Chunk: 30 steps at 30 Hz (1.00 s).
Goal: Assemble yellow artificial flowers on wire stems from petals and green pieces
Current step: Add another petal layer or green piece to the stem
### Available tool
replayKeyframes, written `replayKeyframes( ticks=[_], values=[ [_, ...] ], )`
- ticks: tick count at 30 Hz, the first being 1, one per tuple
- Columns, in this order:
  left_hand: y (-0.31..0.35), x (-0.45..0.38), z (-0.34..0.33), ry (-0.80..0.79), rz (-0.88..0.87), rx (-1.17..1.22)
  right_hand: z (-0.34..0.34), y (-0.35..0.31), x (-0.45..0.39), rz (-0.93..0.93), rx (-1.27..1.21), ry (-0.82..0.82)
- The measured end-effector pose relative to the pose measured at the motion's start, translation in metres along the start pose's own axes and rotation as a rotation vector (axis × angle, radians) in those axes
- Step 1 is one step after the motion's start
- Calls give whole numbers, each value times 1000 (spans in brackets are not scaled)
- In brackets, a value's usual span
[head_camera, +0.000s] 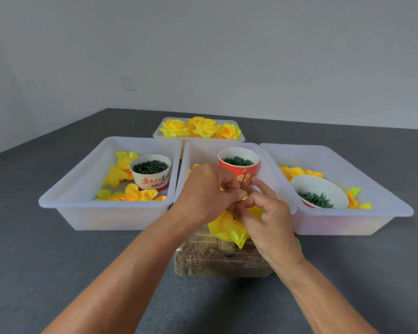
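Several finished yellow fabric roses [200, 127] already lie in the shallow white tray behind the red paper cup of green rings [238, 165]. Just in front of that cup, the left hand [203, 191] and right hand [263, 213] both pinch a thin brown wire stem [243, 180], yellow petals [227, 227] threaded beneath. I'd judge this flower half built; loose petals and green pieces remain.

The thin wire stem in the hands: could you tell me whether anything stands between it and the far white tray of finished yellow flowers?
Yes. The red paper cup of green rings stands directly behind the thin wire stem, inside the middle white bin, whose far wall also lies before the far tray of finished yellow flowers. Both hands would need to lift over them.
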<state>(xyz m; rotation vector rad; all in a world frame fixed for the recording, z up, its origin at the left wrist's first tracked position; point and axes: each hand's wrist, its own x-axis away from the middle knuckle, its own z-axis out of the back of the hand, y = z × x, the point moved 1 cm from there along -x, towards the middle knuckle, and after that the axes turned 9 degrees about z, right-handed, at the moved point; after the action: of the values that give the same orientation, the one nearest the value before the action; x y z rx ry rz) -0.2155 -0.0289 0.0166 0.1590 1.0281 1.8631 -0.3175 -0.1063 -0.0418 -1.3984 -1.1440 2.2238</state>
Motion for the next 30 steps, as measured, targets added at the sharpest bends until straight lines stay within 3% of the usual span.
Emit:
replayKeyframes(
  ticks=[5, 8, 12, 19, 24, 30],
  values=[
    [2, 0, 0, 7, 5, -62, -2, -1, 4, 41, 14, 1],
    [3, 0, 2, -7, 19, -59, 1, -2, 5, -36, 63, 9],
    [5, -1, 5, -12, 30, -40, 6, -5, 3, -148, -82, -11],
    [6, 1, 9, -36, 15, 35, 15, -10, -13, -286, -294, -151],
    [4, 0, 9, -64, 39, 93, 20, -5, -19, -251, -298, -366],
    [3, -4, 10, -80, 38, 34, 20, -2, -24, -206, -260, -405]
  ],
)
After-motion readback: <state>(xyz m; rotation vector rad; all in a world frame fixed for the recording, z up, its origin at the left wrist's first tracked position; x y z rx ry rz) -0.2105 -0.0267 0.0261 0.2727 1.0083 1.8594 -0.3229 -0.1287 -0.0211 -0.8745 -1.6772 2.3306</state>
